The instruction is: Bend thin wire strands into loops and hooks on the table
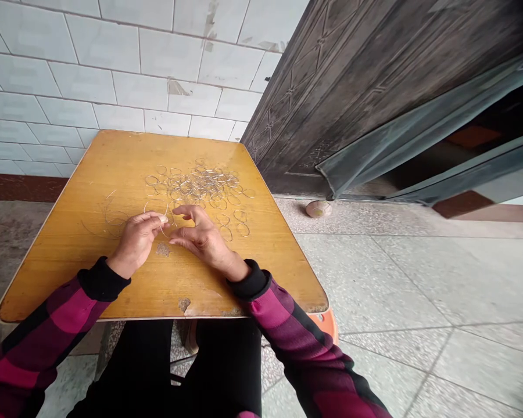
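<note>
Leftmost, a few loose curved strands of silver wire [113,217] lie on the one yellow wooden counter [70,273]. Just right of them, the left hand [136,241] has its grip closed, thumb and forefinger pinching a single bent silver wire [164,223] low over the counter's middle. The right hand [203,238] sits close beside it with its grip open, thumb and forefinger curved apart; whether it touches that wire I cannot tell. Beyond both hands lies one heap of small silver wire rings [200,184], too tangled to count. Further right, one round brownish ball [318,209] rests on the floor.
</note>
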A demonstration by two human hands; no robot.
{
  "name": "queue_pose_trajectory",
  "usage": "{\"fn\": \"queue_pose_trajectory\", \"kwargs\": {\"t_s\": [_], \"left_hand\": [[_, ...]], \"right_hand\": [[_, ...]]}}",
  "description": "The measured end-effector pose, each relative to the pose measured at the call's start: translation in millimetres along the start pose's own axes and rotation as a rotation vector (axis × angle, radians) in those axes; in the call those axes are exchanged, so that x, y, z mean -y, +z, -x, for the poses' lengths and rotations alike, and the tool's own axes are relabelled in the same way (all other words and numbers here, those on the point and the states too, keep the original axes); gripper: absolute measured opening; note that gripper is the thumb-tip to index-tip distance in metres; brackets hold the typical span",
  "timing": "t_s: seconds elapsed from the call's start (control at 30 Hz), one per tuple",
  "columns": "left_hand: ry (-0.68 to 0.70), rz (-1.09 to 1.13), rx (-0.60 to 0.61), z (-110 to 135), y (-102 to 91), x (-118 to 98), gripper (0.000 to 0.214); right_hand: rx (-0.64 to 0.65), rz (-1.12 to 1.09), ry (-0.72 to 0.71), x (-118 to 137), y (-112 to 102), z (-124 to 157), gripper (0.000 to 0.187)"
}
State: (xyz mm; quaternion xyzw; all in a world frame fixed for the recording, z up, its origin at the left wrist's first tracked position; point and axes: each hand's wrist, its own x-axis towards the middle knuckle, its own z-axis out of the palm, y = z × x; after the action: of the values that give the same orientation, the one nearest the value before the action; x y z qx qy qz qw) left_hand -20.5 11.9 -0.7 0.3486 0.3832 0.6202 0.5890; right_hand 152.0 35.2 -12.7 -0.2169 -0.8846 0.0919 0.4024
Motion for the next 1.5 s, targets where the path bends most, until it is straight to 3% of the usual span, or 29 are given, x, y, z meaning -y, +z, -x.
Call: {"fn": "queue_pose_trajectory", "kwargs": {"t_s": [0.47,0.63,0.9,1.1,1.2,1.33,1.5], "left_hand": [[-0.021,-0.046,-0.004,4.4,4.5,6.0,0.012],[-0.038,-0.035,0.012,5.6,5.1,6.7,0.013],[-0.067,-0.025,0.034,6.3,5.7,7.9,0.014],[-0.049,-0.023,0.012,2.4,2.5,6.9,0.013],[-0.056,-0.067,0.010,1.9,1.3,5.9,0.013],[-0.095,-0.214,0.101,4.8,0.0,9.0,0.013],[-0.101,-0.363,0.226,9.7,3.3,10.1,0.015]], "right_hand": [[0.014,0.141,0.001,5.5,12.0,0.5,0.013],[-0.037,0.173,-0.034,5.6,12.7,1.5,0.015],[0.020,0.239,-0.001,4.6,14.0,3.2,0.009],[-0.010,0.109,0.018,8.5,1.6,-0.8,0.026],[-0.110,-0.064,0.126,8.0,-4.0,-2.9,0.039],[-0.247,-0.336,0.429,-1.8,-2.4,-4.9,0.033],[-0.127,-0.750,0.668,-6.4,-1.9,-8.5,0.031]]}}
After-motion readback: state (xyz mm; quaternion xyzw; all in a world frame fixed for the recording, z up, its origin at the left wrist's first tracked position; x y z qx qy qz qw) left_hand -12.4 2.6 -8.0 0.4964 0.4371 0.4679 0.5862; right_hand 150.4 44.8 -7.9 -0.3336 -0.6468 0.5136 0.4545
